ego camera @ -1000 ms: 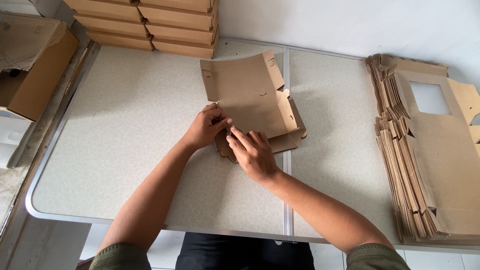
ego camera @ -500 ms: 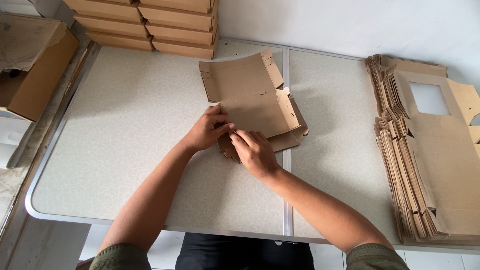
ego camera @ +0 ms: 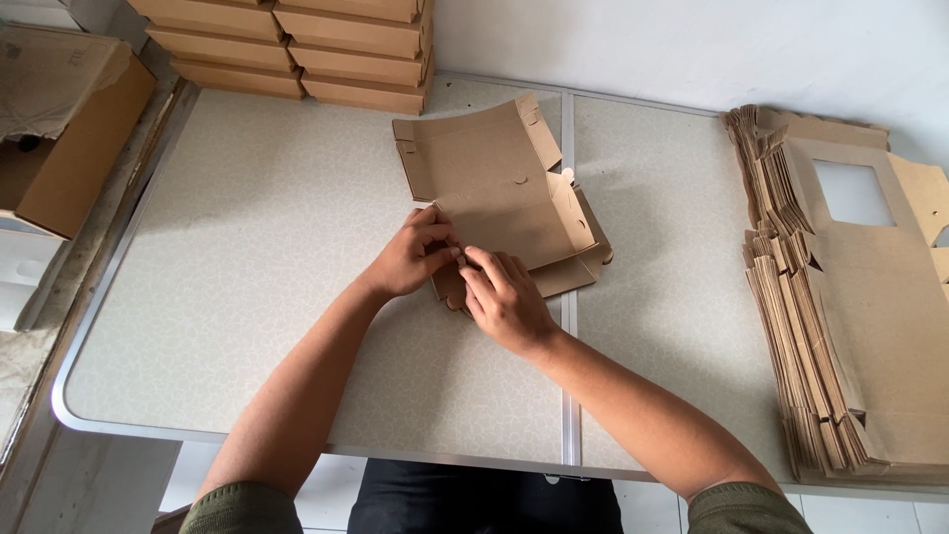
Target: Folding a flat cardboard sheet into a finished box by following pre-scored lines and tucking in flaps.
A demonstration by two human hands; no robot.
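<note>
— Cardboard, a half-folded box (ego camera: 499,193) lying mid-table (ego camera: 247,247)?
— Yes. The left hand (ego camera: 410,255) and right hand (ego camera: 506,300) both pinch its near corner flap, fingers closed on it.
— And beside them?
— A stack of flat blanks (ego camera: 850,326) on the right.

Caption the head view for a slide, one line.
Both hands, left hand and right hand, press a fold on a brown cardboard box blank beside a stack of flat blanks.

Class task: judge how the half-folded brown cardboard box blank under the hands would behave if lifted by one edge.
The half-folded brown cardboard box blank is thin sheet, so probably light. Its raised panels hinge along creases, so they would likely flop. It lies flat-sided on the speckled table, so rolling seems unlikely.
</note>
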